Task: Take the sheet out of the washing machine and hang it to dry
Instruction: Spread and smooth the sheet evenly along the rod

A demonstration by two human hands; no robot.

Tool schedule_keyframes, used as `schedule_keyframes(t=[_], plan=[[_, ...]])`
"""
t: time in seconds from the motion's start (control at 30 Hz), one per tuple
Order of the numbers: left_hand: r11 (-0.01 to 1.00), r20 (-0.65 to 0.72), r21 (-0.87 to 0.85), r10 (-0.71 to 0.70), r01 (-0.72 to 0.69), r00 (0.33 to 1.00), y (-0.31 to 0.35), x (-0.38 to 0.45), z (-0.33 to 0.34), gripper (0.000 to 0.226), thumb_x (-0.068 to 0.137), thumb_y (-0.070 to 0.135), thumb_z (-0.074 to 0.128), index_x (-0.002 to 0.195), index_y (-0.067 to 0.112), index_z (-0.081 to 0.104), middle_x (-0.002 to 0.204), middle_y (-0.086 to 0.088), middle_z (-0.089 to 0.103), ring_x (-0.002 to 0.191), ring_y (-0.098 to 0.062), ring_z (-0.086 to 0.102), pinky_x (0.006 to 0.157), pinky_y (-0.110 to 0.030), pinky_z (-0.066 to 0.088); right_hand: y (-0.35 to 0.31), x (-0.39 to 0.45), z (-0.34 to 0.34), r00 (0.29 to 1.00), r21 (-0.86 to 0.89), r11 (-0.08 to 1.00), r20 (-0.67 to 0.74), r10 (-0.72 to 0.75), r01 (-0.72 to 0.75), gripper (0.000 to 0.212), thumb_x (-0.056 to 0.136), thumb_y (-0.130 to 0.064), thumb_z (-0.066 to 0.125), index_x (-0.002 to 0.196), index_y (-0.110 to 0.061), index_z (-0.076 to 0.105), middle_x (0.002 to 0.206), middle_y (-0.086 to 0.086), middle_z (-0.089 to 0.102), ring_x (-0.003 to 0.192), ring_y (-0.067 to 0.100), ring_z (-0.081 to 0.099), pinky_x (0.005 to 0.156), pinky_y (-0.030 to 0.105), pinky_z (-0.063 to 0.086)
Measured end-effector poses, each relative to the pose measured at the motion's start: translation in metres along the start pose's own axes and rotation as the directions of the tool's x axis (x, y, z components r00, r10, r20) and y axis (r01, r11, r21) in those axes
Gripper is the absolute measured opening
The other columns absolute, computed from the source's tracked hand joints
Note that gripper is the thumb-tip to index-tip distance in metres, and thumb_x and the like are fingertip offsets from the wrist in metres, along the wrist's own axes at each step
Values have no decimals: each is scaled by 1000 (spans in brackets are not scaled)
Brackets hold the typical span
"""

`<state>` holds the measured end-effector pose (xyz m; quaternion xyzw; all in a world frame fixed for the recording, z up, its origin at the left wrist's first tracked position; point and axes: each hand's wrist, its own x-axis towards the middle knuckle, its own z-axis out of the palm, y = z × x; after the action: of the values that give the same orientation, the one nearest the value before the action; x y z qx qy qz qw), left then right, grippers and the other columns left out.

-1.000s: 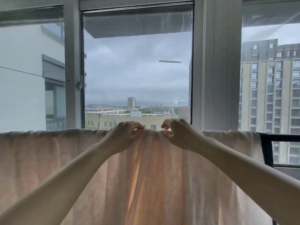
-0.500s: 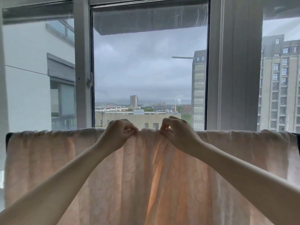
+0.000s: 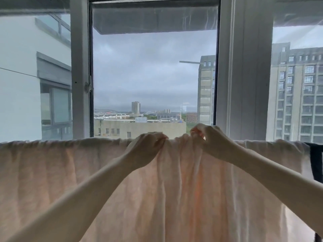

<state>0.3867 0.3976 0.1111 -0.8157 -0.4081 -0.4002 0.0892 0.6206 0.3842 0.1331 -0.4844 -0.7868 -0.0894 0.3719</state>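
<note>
A wide, pale peach sheet [image 3: 73, 172] hangs in front of a window [image 3: 153, 75], draped across the full view, its top edge bunched and its body falling in soft vertical wrinkles. The left hand [image 3: 146, 151] and right hand [image 3: 212, 142] each pinch its gathered top edge near the middle, near each other.

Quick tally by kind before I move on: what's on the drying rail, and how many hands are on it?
Pale pink sheet, draped over the rail: 1
Dark cloth, at the right edge beside the sheet: 1
Hands pinching the sheet's top edge, left hand and right hand: 2
Total: 4
</note>
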Motion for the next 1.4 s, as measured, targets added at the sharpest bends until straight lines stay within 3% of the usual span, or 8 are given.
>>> schedule_keyframes(t=[0.17,0.37,0.63,0.8,0.97,1.1,1.27,1.4], plan=[[995,14,-60,-77,78,997,-3,5,0,19,94,34,55,94,27,72,91,15,73,88,-4,66,81,-36,53,15,-7,-5,986,-78,996,166,-34,47,19,88,-32,61,103,-22,67,93,-7,69,87,12,64,83,38,53],[988,-36,-7,-154,154,987,-1,5,2,20,94,36,52,87,29,69,81,15,71,84,-7,66,76,-35,53,17,-12,-1,1000,18,999,-2,-30,30,24,85,-41,67,103,-28,74,96,-18,73,91,-1,65,86,34,53],[993,21,56,-109,108,994,6,2,2,23,97,39,47,104,40,68,102,17,71,96,-9,65,82,-36,52,22,-11,-12,986,-30,999,-162,-31,26,12,88,-14,66,90,-13,78,87,-3,76,79,4,66,79,13,44],[992,102,102,-86,76,991,11,2,-3,28,94,54,47,117,47,62,112,15,67,102,-12,63,86,-37,50,55,-26,-38,964,-93,991,-255,70,-97,15,89,-12,64,83,-9,77,74,1,74,69,14,68,78,36,55],[987,89,117,-120,110,989,15,1,-2,27,94,48,46,107,38,68,107,13,69,99,-13,64,85,-37,50,62,-45,-58,983,-172,985,-174,-53,22,10,87,-10,67,87,-10,77,78,-2,74,71,7,65,76,25,52],[991,1,32,-128,128,992,25,6,1,22,91,30,53,102,30,72,105,12,68,97,-13,62,84,-36,50,62,-45,-61,994,-148,989,-99,-41,27,12,88,-13,66,95,-12,76,87,-4,75,77,1,62,76,1,42],[999,48,32,13,-15,999,61,17,11,15,91,29,61,98,24,74,99,11,67,94,-10,60,83,-33,49,56,-46,-52,999,-107,994,30,16,-13,21,94,-33,53,95,-25,73,88,-10,73,80,2,65,82,28,53],[998,7,50,-41,41,999,69,27,16,9,88,22,61,85,22,70,85,12,61,85,-15,62,77,-34,51,61,-52,-52,998,-186,982,44,37,-28,45,90,-58,44,96,-21,69,80,-7,71,70,8,65,71,37,57]])
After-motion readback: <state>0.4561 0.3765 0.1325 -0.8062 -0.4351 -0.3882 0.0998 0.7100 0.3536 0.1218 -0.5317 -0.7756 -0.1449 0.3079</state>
